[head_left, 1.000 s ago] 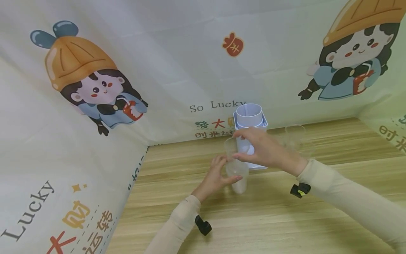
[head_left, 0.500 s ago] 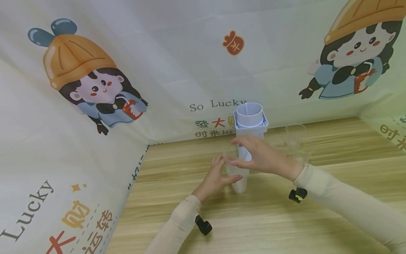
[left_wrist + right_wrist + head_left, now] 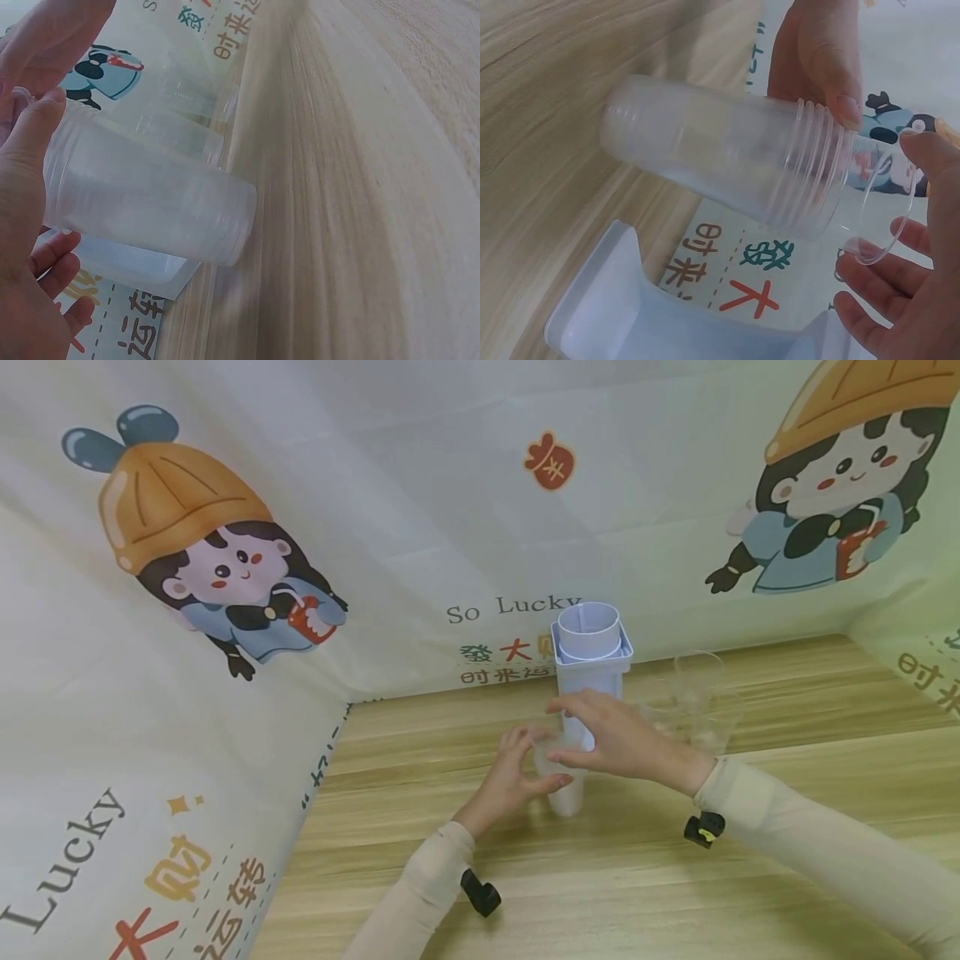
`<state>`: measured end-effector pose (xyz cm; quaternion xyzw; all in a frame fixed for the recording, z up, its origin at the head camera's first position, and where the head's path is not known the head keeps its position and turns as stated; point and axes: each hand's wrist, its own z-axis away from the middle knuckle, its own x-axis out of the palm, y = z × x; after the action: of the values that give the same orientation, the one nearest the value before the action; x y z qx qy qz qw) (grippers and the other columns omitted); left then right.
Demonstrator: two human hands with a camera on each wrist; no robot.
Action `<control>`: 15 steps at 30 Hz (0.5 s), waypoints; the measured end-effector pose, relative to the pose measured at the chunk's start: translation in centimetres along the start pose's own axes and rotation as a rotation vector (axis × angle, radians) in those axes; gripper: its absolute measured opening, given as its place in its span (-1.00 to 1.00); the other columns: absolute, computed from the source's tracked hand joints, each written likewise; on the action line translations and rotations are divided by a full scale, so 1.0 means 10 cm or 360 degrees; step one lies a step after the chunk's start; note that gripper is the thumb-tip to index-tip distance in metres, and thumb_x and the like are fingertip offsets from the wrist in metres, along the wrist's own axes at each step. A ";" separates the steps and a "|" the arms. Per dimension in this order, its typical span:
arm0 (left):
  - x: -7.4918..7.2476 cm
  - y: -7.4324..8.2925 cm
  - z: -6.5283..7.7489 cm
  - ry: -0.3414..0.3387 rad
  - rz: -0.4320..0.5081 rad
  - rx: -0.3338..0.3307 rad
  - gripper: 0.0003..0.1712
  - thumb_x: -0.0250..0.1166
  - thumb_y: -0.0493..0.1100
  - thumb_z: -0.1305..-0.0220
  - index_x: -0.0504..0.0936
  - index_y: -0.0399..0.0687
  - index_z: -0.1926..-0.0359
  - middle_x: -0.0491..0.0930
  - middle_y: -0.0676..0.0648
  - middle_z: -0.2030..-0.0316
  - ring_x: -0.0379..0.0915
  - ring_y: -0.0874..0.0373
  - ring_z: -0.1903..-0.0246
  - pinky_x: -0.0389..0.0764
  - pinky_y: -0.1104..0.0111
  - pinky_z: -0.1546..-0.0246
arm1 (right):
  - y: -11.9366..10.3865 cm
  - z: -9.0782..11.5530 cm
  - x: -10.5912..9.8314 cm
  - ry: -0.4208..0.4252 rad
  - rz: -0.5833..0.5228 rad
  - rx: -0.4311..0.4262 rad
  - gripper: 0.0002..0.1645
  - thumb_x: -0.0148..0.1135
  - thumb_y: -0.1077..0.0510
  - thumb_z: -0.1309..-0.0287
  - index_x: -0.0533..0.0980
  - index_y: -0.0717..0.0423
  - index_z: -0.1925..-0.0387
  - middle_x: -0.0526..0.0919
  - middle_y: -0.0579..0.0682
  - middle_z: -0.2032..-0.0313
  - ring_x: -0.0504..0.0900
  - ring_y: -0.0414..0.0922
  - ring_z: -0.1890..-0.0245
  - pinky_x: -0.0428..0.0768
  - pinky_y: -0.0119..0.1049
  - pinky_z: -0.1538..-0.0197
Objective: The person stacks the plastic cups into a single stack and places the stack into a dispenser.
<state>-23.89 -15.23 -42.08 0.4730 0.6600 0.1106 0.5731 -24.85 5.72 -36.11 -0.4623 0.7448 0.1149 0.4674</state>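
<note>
The left hand (image 3: 513, 781) is clamped round the rim end of a stack of clear cups (image 3: 720, 157), thumb against one side and fingers round the other, probably because the bunched rims give the firmest hold and keep the nest steady. Below that grip the stack stands roughly upright, mouths up; whether its base touches the table (image 3: 390, 877) I cannot tell. Just above it, the right hand (image 3: 622, 739) pinches the topmost cup (image 3: 877, 191) across its mouth, a hold that seems suited to lining it up with the nest (it protrudes beyond the other rims). Directly beyond the right fingers stands the white holder (image 3: 591, 681), perhaps set close for easy reach; past the right wrist are more loose cups (image 3: 701, 689), out of the hands' way.
</note>
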 end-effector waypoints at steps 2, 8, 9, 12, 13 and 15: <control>0.00 0.01 0.00 0.0001 0.0000 0.0000 -0.31 0.51 -0.06 -0.08 0.48 -0.02 -0.23 0.37 -0.16 -0.27 0.15 -0.12 -0.34 0.31 -0.10 -0.34 | 0.01 0.01 0.01 -0.0006 -0.0005 0.0001 -0.27 0.45 -0.18 -0.03 0.48 0.09 -0.15 0.67 0.10 0.03 0.63 -0.02 0.05 0.64 -0.07 0.01; 0.00 0.01 0.00 0.0000 -0.0002 -0.0009 -0.31 0.52 -0.07 -0.08 0.48 -0.04 -0.23 0.38 -0.16 -0.25 0.16 -0.11 -0.33 0.32 -0.10 -0.32 | 0.03 0.03 0.04 -0.0044 -0.0014 -0.0005 -0.26 0.44 -0.18 -0.03 0.48 0.11 -0.16 0.66 0.09 -0.01 0.62 -0.01 0.01 0.62 -0.05 -0.04; 0.00 0.01 0.00 0.0001 -0.0001 -0.0013 -0.30 0.52 -0.07 -0.08 0.48 -0.05 -0.23 0.38 -0.16 -0.25 0.17 -0.11 -0.32 0.32 -0.09 -0.32 | 0.04 0.03 0.04 -0.0047 -0.0013 -0.0008 -0.26 0.44 -0.18 -0.04 0.48 0.11 -0.17 0.66 0.09 -0.01 0.62 0.00 0.01 0.62 -0.04 -0.04; 0.00 0.01 0.00 0.0002 -0.0001 -0.0015 -0.30 0.52 -0.07 -0.07 0.48 -0.07 -0.23 0.39 -0.16 -0.23 0.18 -0.11 -0.31 0.33 -0.07 -0.32 | 0.04 0.04 0.05 -0.0055 -0.0007 -0.0012 -0.25 0.45 -0.18 -0.03 0.47 0.10 -0.18 0.67 0.09 -0.02 0.62 0.00 0.00 0.62 -0.03 -0.04; 0.00 0.01 0.00 0.0004 -0.0004 -0.0012 -0.30 0.52 -0.08 -0.07 0.48 -0.08 -0.23 0.39 -0.17 -0.23 0.18 -0.11 -0.31 0.33 -0.07 -0.31 | 0.04 0.04 0.05 -0.0059 -0.0004 -0.0014 -0.25 0.45 -0.17 -0.03 0.47 0.10 -0.18 0.66 0.09 -0.02 0.62 0.01 0.00 0.62 -0.02 -0.04; 0.00 0.01 -0.01 0.0005 -0.0009 -0.0012 -0.30 0.53 -0.09 -0.06 0.48 -0.08 -0.23 0.40 -0.17 -0.22 0.18 -0.12 -0.30 0.33 -0.07 -0.31 | 0.04 0.05 0.06 -0.0071 0.0001 -0.0013 -0.24 0.44 -0.18 -0.04 0.47 0.11 -0.19 0.66 0.09 -0.03 0.62 0.01 0.00 0.61 -0.01 -0.04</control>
<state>-23.91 -15.14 -42.04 0.4687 0.6620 0.1121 0.5740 -24.96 5.86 -36.97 -0.4613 0.7337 0.1284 0.4821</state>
